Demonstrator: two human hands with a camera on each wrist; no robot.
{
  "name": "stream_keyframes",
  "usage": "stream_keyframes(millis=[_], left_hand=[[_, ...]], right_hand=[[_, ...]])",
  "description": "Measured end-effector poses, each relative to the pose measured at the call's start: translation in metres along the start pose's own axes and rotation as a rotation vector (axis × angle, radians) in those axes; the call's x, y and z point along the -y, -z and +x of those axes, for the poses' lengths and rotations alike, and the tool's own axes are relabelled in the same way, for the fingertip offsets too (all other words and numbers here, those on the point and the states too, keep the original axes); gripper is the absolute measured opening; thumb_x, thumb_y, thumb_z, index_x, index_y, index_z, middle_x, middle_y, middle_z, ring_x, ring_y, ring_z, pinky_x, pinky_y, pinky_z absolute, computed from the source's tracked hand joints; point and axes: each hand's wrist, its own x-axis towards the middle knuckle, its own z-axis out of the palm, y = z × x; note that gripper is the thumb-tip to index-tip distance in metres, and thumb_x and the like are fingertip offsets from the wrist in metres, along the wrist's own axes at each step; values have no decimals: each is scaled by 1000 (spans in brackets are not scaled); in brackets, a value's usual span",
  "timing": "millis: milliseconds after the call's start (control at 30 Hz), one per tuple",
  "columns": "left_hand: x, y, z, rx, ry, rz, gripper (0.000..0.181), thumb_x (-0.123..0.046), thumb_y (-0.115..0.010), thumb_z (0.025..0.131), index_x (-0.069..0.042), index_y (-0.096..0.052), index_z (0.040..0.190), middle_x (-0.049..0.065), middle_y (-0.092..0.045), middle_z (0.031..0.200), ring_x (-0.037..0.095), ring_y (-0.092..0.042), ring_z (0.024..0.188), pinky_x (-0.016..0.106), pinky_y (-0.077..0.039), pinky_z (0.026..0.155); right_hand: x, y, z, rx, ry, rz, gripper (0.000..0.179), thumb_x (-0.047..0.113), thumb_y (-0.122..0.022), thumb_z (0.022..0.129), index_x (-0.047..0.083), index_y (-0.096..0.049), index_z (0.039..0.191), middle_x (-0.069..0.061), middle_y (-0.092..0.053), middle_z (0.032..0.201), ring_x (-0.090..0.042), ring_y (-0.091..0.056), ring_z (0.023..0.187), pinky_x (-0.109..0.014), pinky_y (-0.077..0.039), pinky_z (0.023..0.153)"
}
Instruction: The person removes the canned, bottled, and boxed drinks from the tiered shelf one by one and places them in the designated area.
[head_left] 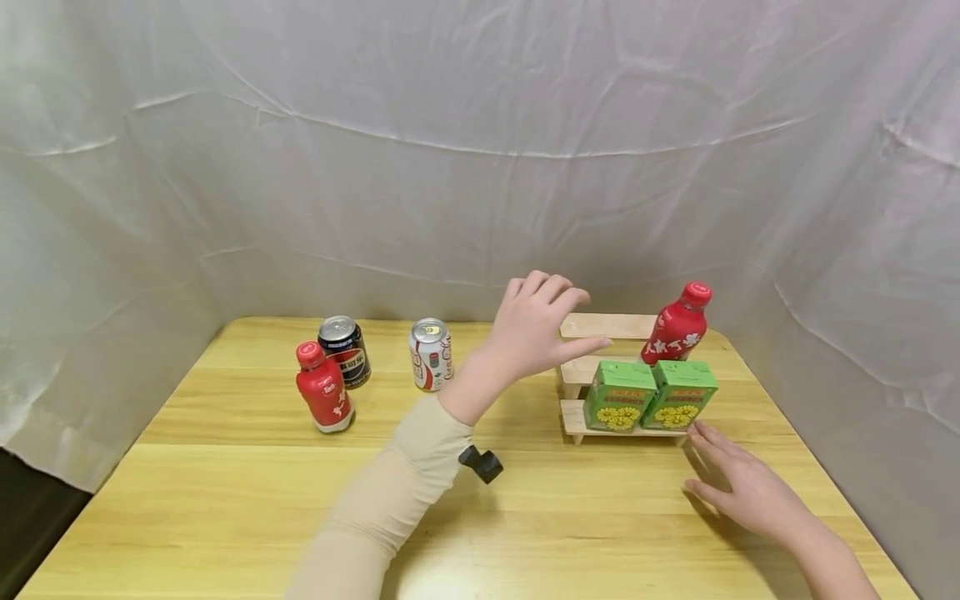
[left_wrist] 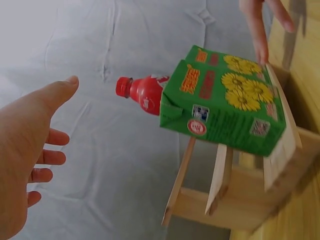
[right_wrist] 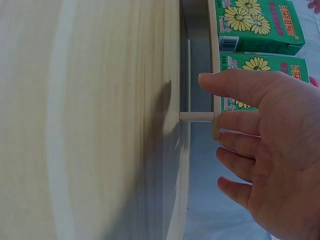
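Note:
Raised beside the left end of a small wooden tiered rack (head_left: 609, 325), my left hand (head_left: 536, 325) holds nothing, its thumb pointing toward the rack. Two green drink cartons with yellow flowers stand side by side on the front step: a left carton (head_left: 619, 397) and a right carton (head_left: 681, 395). Behind them, higher on the rack, is a red bottle (head_left: 677, 327), its lower part hidden. My right hand (head_left: 753, 492) is at the rack's front right corner, fingers extended and touching or very near its edge. In the right wrist view its palm (right_wrist: 295, 165) holds nothing.
On the left of the wooden table (head_left: 525, 517) stand another red bottle (head_left: 325, 388), a dark can (head_left: 345, 350) and a white cola can (head_left: 431, 354). Grey cloth (head_left: 480, 167) hangs around the back and sides. A black strap piece (head_left: 482, 463) sits at my left wrist.

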Motion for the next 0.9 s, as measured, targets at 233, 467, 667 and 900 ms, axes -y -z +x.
stream_keyframes(millis=[233,467,667,900], left_hand=[[-16,-11,16,68,57,-21,59,-76,-57,78,-31,-64,116,-12,-61,118,12,-49,111,30,-38,86],[-34,-23,33,148,128,-81,62,-78,-55,78,-34,-62,120,-14,-60,121,12,-48,115,29,-38,87],[-52,-35,46,239,197,-90,65,-83,-49,77,-39,-58,125,-16,-57,124,10,-45,115,27,-37,89],[-68,-46,58,353,258,-94,72,-87,-42,76,-41,-52,131,-16,-53,128,9,-41,118,27,-36,91]], right_hand=[[0,-1,0,4,-1,8,77,40,-73,84,-5,-46,141,-29,-37,150,-51,-41,131,-63,-36,101],[-1,-1,-1,4,-8,11,77,39,-73,84,-5,-46,141,-28,-36,150,-52,-40,131,-64,-35,102],[-2,-1,-3,3,-13,13,77,39,-74,84,-5,-46,141,-28,-36,151,-52,-41,131,-64,-35,101],[-3,-3,-2,-18,3,9,77,41,-73,85,-4,-46,141,-27,-36,151,-52,-42,130,-64,-36,100]])
